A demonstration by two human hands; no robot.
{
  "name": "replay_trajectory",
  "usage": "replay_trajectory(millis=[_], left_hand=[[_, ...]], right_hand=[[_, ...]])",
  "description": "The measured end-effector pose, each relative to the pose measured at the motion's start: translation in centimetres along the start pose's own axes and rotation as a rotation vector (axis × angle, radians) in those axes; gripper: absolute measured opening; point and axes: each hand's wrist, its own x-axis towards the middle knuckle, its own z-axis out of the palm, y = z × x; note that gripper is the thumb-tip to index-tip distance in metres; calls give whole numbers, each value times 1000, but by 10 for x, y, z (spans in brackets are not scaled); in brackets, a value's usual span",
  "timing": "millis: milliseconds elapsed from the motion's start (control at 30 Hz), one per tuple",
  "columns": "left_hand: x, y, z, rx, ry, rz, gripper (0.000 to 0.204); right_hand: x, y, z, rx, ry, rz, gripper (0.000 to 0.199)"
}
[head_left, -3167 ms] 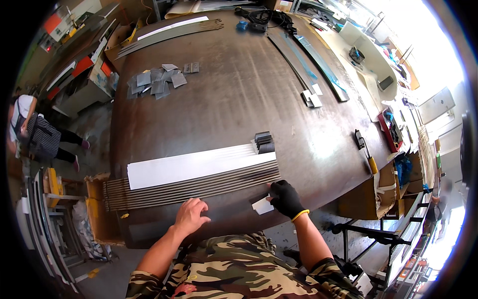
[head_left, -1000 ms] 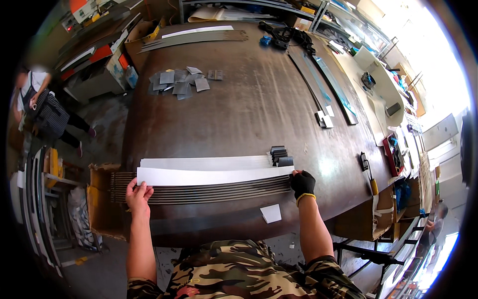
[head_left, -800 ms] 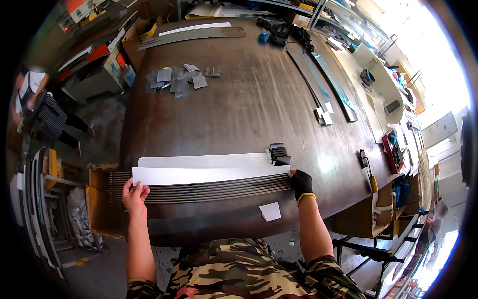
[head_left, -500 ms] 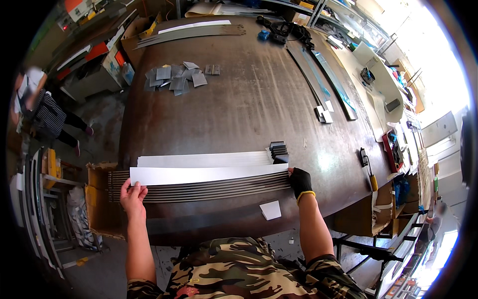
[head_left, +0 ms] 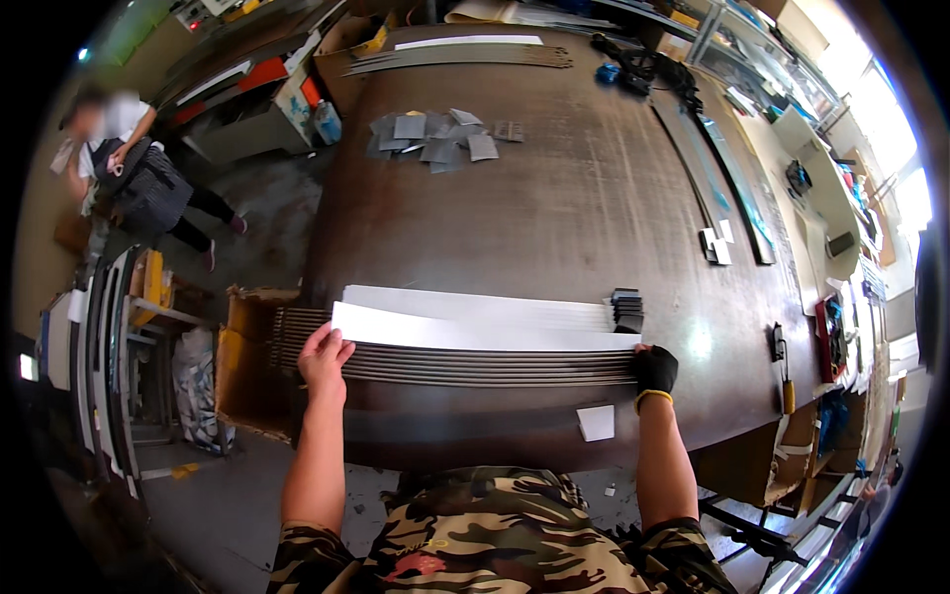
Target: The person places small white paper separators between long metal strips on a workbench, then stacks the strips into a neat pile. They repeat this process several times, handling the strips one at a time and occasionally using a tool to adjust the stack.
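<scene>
A long white strip (head_left: 495, 337) is stretched between my two hands, partly covering a stack of similar white strips (head_left: 475, 298). My bare left hand (head_left: 325, 364) pinches its left end between thumb and fingers. At the right end, my right hand (head_left: 655, 372), in a black fingerless glove with a yellow cuff, grips the strip's near corner. Under and nearer than the strip lies a row of thin grey metal bars (head_left: 495, 367) side by side. Several black end pieces (head_left: 627, 310) sit at the right end of the white stack.
A small white plate (head_left: 596, 424) lies by the table's near edge. Thin grey plates (head_left: 435, 139) are scattered farther back. Long dark profiles (head_left: 737, 188) lie at the right, near a yellow-handled tool (head_left: 788, 394). A cardboard box (head_left: 252, 371) adjoins the left edge; a person (head_left: 148, 183) stands beyond.
The white strip has moved away from me and now overlaps the white stack more, baring more of the grey bars. Both hands went with it. The whole view has shifted leftward.
</scene>
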Motion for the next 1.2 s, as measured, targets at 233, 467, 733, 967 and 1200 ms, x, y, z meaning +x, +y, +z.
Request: replay_trajectory(millis=[233,467,733,967,1200], left_hand=[[30,-27,-24,525,53,226,23],[36,-33,-28,921,144,279,22],[36,-23,-21,1004,143,242,20],[43,-31,-32,947,106,216,22],[52,-4,-31,1088,121,83,36]], right_hand=[[6,7,2,39,9,17,22],[8,11,1,-74,29,-97,22],[8,9,3,92,43,21,21],[11,17,7,131,1,19,20],[27,38,7,169,-14,55,22]])
